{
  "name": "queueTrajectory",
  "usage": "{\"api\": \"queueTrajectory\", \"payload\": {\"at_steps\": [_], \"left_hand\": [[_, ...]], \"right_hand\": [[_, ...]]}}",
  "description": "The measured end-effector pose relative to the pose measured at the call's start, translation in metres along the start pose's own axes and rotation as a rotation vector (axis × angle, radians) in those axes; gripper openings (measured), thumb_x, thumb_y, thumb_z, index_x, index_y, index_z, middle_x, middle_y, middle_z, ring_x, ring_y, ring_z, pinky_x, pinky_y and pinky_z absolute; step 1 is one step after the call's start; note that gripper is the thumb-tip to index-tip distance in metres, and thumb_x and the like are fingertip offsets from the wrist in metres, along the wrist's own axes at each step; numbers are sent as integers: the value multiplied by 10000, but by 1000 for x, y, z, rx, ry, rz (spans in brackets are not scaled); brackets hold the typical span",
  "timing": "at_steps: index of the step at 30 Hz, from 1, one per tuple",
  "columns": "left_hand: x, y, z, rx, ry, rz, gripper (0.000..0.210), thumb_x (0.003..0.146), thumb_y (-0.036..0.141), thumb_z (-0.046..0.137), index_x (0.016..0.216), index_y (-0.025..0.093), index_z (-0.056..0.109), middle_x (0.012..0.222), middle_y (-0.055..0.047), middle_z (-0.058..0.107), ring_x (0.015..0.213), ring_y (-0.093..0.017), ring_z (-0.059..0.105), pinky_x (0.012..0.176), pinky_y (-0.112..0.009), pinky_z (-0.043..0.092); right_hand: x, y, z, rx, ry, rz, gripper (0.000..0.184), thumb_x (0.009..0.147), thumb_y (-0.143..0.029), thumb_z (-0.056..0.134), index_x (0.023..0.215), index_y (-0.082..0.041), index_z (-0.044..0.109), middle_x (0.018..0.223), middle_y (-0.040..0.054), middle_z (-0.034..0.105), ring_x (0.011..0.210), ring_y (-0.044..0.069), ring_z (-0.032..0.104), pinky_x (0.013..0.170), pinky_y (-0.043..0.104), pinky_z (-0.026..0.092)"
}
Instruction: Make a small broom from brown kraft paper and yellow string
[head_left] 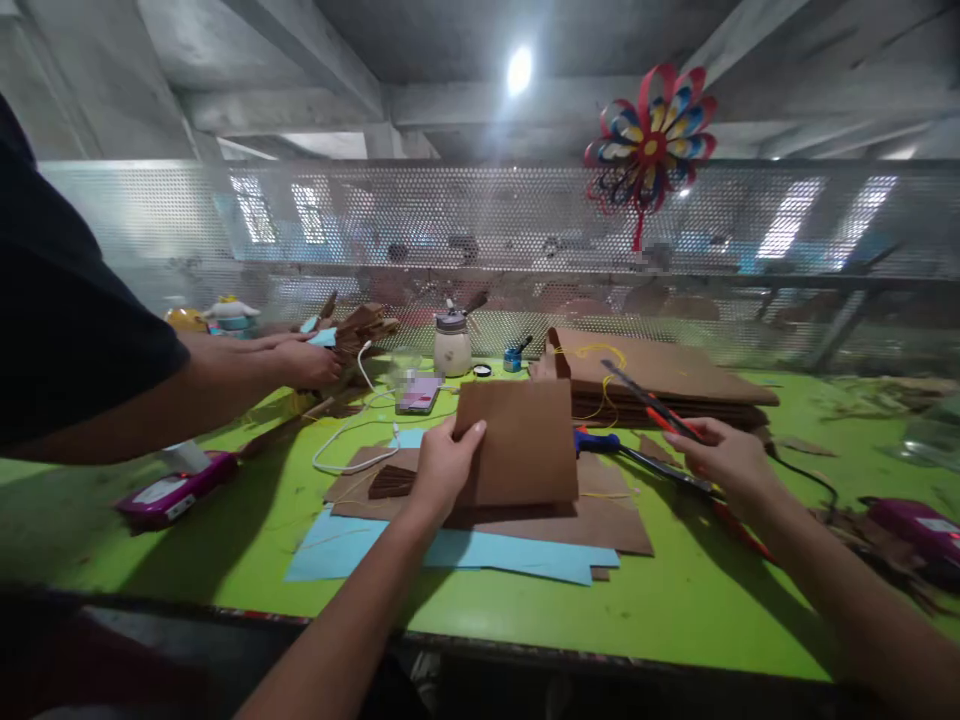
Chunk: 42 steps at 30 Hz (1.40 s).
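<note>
My left hand is closed on a folded piece of brown kraft paper, thumb on its front face, held above the stacked sheets. At the right, my right hand is closed around a slim tool with a dark pointed tip and red-orange sides; its exact kind is unclear. The tip points up and left, apart from the paper. A blue-handled metal tool lies below and left of this hand. Under the held paper are brown sheets, light blue sheets and a small pleated brown piece.
A co-worker's hands hold brown and light blue paper at the left. Purple devices flank the green table. A phone, white cable, jar, small blue bottle and brown paper stack stand behind.
</note>
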<state>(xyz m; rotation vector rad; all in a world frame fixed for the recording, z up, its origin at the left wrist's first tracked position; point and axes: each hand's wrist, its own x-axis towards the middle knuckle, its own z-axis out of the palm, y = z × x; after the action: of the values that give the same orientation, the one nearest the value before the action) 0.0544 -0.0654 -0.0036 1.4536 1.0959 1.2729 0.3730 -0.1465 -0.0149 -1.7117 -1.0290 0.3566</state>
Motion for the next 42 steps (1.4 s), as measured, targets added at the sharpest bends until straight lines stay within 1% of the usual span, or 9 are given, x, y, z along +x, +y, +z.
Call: {"api": "queueTrajectory", "payload": {"at_steps": [7, 11, 15, 20, 25, 28, 32, 35, 42], "left_hand": [[24, 21, -31, -60, 31, -57, 406, 590, 342, 713, 924, 118, 659, 798, -79, 705, 702, -216, 641, 641, -318, 494], [12, 38, -50, -255, 189, 85, 477, 636, 356, 699, 1038, 118, 607, 892, -84, 691, 743, -203, 637, 710, -353, 502], [-20, 49, -46, -229, 366, 246, 479, 689, 356, 670, 1105, 141, 571, 970, -82, 671, 823, -193, 623, 795, -353, 483], [-67, 45, -18, 38, -49, 351, 291, 718, 277, 663, 992, 180, 656, 1054, -67, 643, 1022, -211, 561, 945, -344, 402], [-58, 35, -27, -377, -210, -189, 311, 716, 285, 659, 989, 137, 639, 934, -93, 693, 817, -223, 646, 775, -367, 504], [-54, 20, -28, -500, -256, -364, 284, 687, 233, 686, 943, 120, 638, 844, -86, 710, 711, -198, 659, 701, -325, 521], [-66, 1, -11, -487, -310, -475, 277, 675, 222, 700, 923, 117, 631, 817, -85, 716, 660, -189, 661, 639, -301, 526], [-72, -5, -3, -482, -313, -492, 301, 679, 221, 698, 953, 123, 623, 835, -86, 718, 692, -206, 670, 638, -310, 533], [-68, -6, -4, -472, -326, -506, 340, 680, 221, 697, 994, 129, 607, 894, -104, 712, 740, -234, 680, 677, -346, 549]], "right_hand": [[-21, -6, -7, 60, -88, 47, 480, 584, -462, 716, 926, -133, 647, 504, -35, 506, 406, 76, 363, 387, 205, 261], [-26, -3, -9, 28, -196, 44, 497, 602, -481, 712, 963, -146, 645, 570, -6, 573, 422, 91, 410, 397, 221, 306], [-24, 6, -8, 11, -267, 47, 506, 610, -486, 713, 983, -152, 641, 626, 22, 618, 467, 115, 477, 425, 234, 359], [-27, 7, -7, 47, -286, 24, 482, 626, -473, 705, 975, -145, 642, 648, 33, 625, 461, 116, 488, 398, 229, 353], [-42, -1, -27, 17, -293, -1, 529, 661, -469, 685, 1097, -180, 605, 540, -31, 545, 420, 92, 430, 379, 208, 329], [-60, -2, -46, -110, -292, -8, 568, 685, -496, 659, 1150, -176, 596, 551, -9, 580, 436, 119, 478, 389, 225, 371], [-88, 3, -69, -335, -360, -154, 475, 700, -504, 640, 1078, -216, 663, 948, 55, 699, 777, 227, 645, 662, 296, 524], [-106, 11, -85, -414, -409, -231, 432, 746, -487, 596, 1094, -240, 659, 1131, 41, 656, 1020, 280, 602, 853, 350, 499], [-129, 16, -107, -492, -324, -365, 405, 793, -461, 557, 1123, -236, 624, 1138, 61, 642, 1022, 255, 597, 910, 379, 467]]}}
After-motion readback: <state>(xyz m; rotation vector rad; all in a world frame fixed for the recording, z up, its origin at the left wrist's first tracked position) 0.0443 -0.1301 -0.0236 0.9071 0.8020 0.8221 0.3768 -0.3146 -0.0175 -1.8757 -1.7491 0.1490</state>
